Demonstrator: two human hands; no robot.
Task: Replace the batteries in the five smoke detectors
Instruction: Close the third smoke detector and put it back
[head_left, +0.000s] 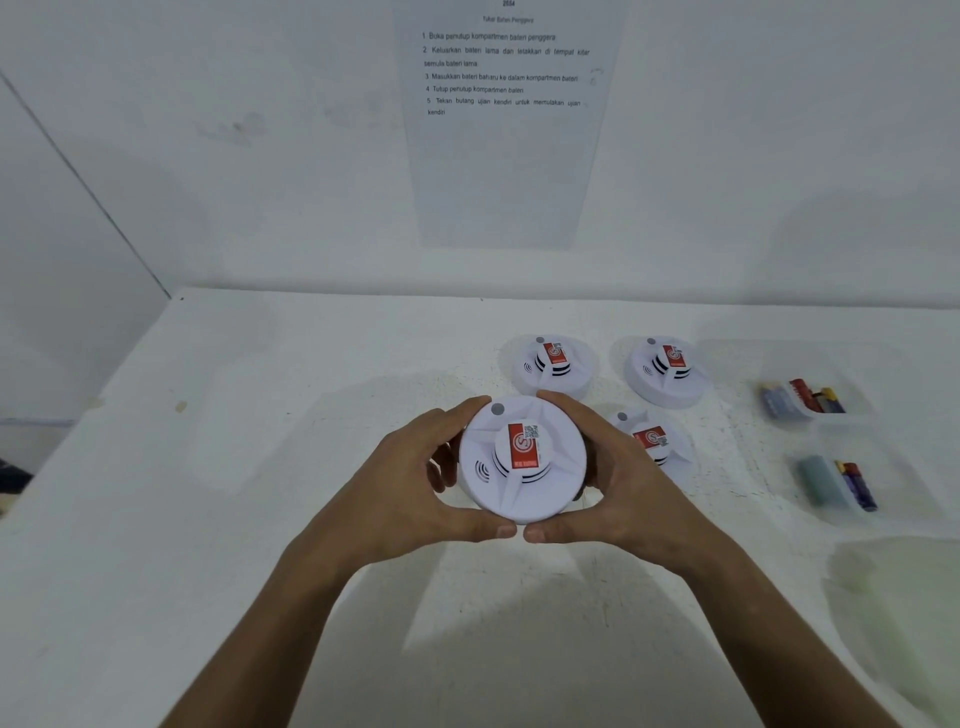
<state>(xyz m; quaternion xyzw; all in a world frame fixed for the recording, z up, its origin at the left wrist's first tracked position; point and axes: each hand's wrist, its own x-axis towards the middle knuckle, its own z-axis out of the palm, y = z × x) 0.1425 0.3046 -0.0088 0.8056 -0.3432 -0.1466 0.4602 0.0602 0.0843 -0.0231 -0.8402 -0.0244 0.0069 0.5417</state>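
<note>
A person stands at a white table (208, 519) set against a white wall, both bare forearms reaching in from six o'clock. The left hand (415, 483) curls around the left rim of a round white smoke detector (522, 460), fingers over the far edge and thumb under the near edge. The right hand (618, 483) grips the opposite rim the same way, so the two thumb tips nearly meet at the detector's six o'clock. The held detector sits at the centre of the scene, face up, with a red label and a small grey button. At its one o'clock a second detector (553, 364) lies on the table, and farther right a third detector (667, 369) lies beside that one. At three o'clock a fourth detector (654, 441) is partly hidden behind the right hand. Far right, two clear plastic trays hold batteries: the far tray (810, 400) and the near tray (841, 483). At twelve o'clock, a printed instruction sheet (506, 124) hangs on the wall.
</note>
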